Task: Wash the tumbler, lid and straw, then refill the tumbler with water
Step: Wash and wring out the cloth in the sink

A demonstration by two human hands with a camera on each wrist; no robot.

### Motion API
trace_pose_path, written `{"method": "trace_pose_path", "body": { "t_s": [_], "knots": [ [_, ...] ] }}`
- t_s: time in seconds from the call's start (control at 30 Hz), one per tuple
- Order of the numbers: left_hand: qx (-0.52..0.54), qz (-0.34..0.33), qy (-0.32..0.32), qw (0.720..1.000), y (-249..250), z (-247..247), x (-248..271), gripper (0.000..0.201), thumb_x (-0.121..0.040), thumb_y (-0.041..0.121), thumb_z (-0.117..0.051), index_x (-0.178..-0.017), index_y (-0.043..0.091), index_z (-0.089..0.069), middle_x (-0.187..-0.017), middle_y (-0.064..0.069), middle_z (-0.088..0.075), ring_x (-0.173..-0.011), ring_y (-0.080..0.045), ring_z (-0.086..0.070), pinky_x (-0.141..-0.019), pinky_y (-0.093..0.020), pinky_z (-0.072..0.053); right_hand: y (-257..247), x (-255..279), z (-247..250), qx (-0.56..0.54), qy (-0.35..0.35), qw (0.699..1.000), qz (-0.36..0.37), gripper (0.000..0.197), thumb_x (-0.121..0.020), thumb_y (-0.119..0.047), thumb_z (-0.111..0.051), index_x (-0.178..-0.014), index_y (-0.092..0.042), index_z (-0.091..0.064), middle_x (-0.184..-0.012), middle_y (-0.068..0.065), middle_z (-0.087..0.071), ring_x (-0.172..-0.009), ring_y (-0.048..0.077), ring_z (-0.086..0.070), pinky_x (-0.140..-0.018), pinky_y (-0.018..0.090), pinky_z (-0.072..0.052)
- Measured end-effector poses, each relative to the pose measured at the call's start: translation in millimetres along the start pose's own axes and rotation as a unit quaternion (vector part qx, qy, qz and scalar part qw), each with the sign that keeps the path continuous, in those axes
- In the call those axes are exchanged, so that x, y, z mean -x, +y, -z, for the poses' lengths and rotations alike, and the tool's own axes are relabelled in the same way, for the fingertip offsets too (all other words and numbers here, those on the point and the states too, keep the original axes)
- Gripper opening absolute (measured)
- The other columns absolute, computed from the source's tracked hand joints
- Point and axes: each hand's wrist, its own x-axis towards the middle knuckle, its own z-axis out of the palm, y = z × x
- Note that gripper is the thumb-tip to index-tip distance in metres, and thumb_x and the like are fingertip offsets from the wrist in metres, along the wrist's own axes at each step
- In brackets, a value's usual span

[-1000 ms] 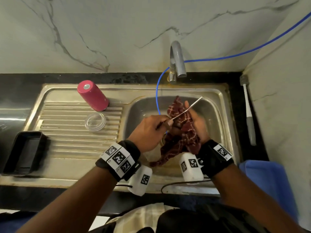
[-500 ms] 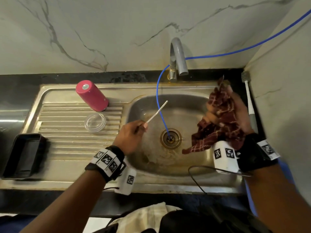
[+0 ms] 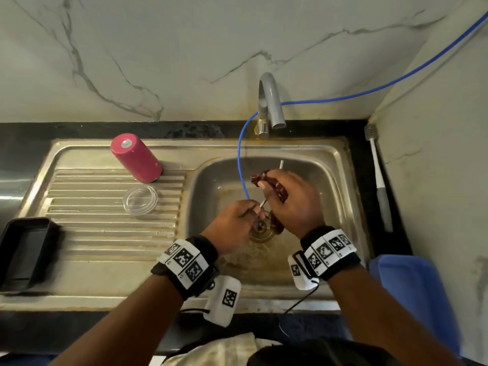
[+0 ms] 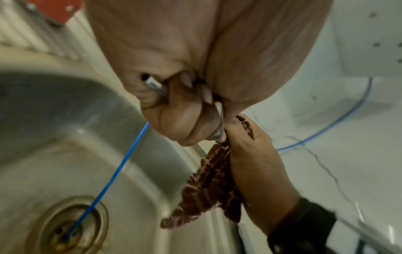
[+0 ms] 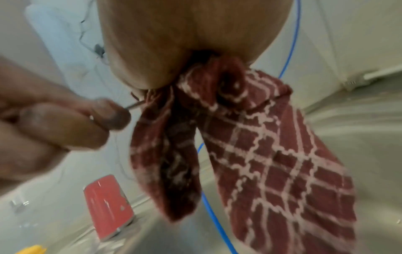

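Over the sink basin [image 3: 330, 180] my left hand [image 3: 237, 223] pinches the lower end of a thin metal straw [image 3: 281, 164]. My right hand [image 3: 290, 204] grips a dark red checked cloth [image 3: 280, 190] wrapped around the straw's middle; the straw's tip sticks out beyond it. In the left wrist view the straw [image 4: 153, 84] runs through my curled fingers. The cloth [image 5: 272, 154] hangs below my right palm. The pink tumbler [image 3: 136, 158] stands upside down on the drainboard, with the clear lid [image 3: 140, 199] lying flat just in front of it.
A grey tap [image 3: 270, 101] stands behind the basin, and a thin blue hose [image 3: 241, 170] runs from the wall into the drain [image 3: 261, 231]. A black tray [image 3: 23, 252] sits at the left edge. A long brush [image 3: 379, 178] lies on the right counter. Something blue [image 3: 412, 299] is at lower right.
My right hand came back from the right side of the sink with the cloth and closed it around the straw. My left hand moved right, over the drain, still holding the straw.
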Motion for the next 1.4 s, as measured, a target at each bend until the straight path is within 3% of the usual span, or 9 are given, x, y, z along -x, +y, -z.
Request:
{"method": "trace_pose_path", "body": {
  "t_s": [0.3, 0.4, 0.47, 0.57, 0.77, 0.83, 0.97, 1.2, 1.4],
  "knots": [
    [0.067, -0.018, 0.070, 0.995, -8.3, 0.8, -1.3, 0.035, -0.100, 0.005, -0.049, -0.075, 0.025, -0.064, -0.058, 0.015, -0.057, -0.050, -0.002, -0.049, -0.055, -0.023, -0.036, -25.3, 4.2, 1.4, -0.222, -0.088, 0.971, -0.032, 0.011, -0.105, -0.030, -0.065, -0.107, -0.022, -0.072, -0.093, -0.008, -0.075, -0.087, 0.011, -0.071, -0.080, 0.036, -0.058],
    [0.125, -0.015, 0.081, 0.989, -7.4, 9.8, 0.5, 0.023, -0.107, 0.022, -0.050, -0.087, 0.018, -0.062, -0.062, 0.014, -0.049, -0.048, -0.002, -0.040, -0.048, -0.016, -0.032, -22.7, 10.9, 9.6, -0.353, 0.027, 0.928, -0.119, 0.013, -0.106, -0.030, -0.062, -0.109, -0.027, -0.075, -0.100, -0.003, -0.078, -0.091, 0.019, -0.073, -0.087, 0.035, -0.059],
    [0.170, -0.009, 0.066, 0.983, -7.2, 16.2, 3.1, 0.028, -0.113, 0.020, -0.044, -0.091, 0.013, -0.059, -0.063, 0.008, -0.041, -0.048, -0.005, -0.033, -0.045, -0.017, -0.026, -19.8, 16.5, 5.4, -0.407, 0.119, 0.862, -0.277, 0.024, -0.101, -0.050, -0.064, -0.108, -0.032, -0.077, -0.102, -0.002, -0.079, -0.097, 0.022, -0.074, -0.096, 0.046, -0.059],
    [0.164, 0.002, 0.018, 0.986, -10.0, 13.5, 10.2, 0.028, -0.114, 0.024, -0.041, -0.096, 0.012, -0.059, -0.065, 0.003, -0.036, -0.051, -0.011, -0.029, -0.045, -0.020, -0.026, -17.1, 18.0, -0.7, -0.543, 0.040, 0.709, -0.448, 0.054, -0.087, -0.069, -0.071, -0.122, -0.027, -0.077, -0.127, 0.011, -0.075, -0.124, 0.034, -0.068, -0.112, 0.060, -0.049],
    [0.190, 0.026, -0.012, 0.981, 0.4, -6.4, 12.7, 0.029, -0.114, 0.027, -0.038, -0.094, 0.012, -0.053, -0.056, 0.014, -0.042, -0.046, -0.005, -0.032, -0.045, -0.022, -0.023, -36.1, 10.2, 13.3, -0.692, -0.093, 0.593, -0.402, 0.066, -0.102, -0.064, -0.042, -0.124, -0.013, -0.076, -0.120, 0.022, -0.072, -0.102, 0.036, -0.071, -0.097, 0.050, -0.057],
    [0.208, 0.022, -0.013, 0.978, -0.9, -4.7, 9.1, 0.032, -0.113, 0.028, -0.040, -0.091, 0.010, -0.054, -0.059, 0.004, -0.041, -0.048, -0.011, -0.032, -0.046, -0.022, -0.026, -38.2, 12.1, 10.8, -0.664, -0.101, 0.632, -0.387, 0.058, -0.107, -0.057, -0.045, -0.121, -0.008, -0.074, -0.105, 0.021, -0.074, -0.091, 0.034, -0.074, -0.087, 0.046, -0.062],
    [0.228, 0.023, -0.027, 0.973, -10.2, 0.3, 7.3, 0.049, -0.106, 0.039, -0.054, -0.113, -0.010, -0.059, -0.094, -0.023, -0.059, -0.079, -0.032, -0.051, -0.068, -0.035, -0.043, -39.1, 11.7, -1.1, -0.379, -0.074, 0.880, -0.277, 0.042, -0.104, -0.052, -0.059, -0.101, -0.014, -0.077, -0.099, 0.007, -0.080, -0.100, 0.029, -0.076, -0.099, 0.050, -0.058],
    [0.073, 0.002, -0.014, 0.997, -6.8, 8.2, 2.0, 0.015, -0.106, 0.013, -0.058, -0.100, 0.011, -0.072, -0.095, -0.007, -0.072, -0.075, -0.008, -0.070, -0.068, -0.018, -0.051, -19.6, 8.4, 5.7, -0.200, -0.092, 0.968, -0.120, 0.039, -0.102, -0.051, -0.062, -0.077, -0.021, -0.067, -0.072, -0.005, -0.069, -0.068, 0.009, -0.065, -0.067, 0.029, -0.051],
    [0.021, -0.105, 0.203, 0.973, 5.8, 30.8, -18.4, 0.032, -0.097, 0.045, -0.063, -0.080, 0.018, -0.061, -0.068, 0.004, -0.061, -0.061, -0.019, -0.060, -0.060, -0.032, -0.049, -4.7, 0.3, 12.9, -0.169, -0.121, 0.973, -0.105, 0.047, -0.102, -0.054, -0.060, -0.065, -0.026, -0.055, -0.061, -0.008, -0.056, -0.056, 0.008, -0.053, -0.060, 0.034, -0.043]
  ]
}}
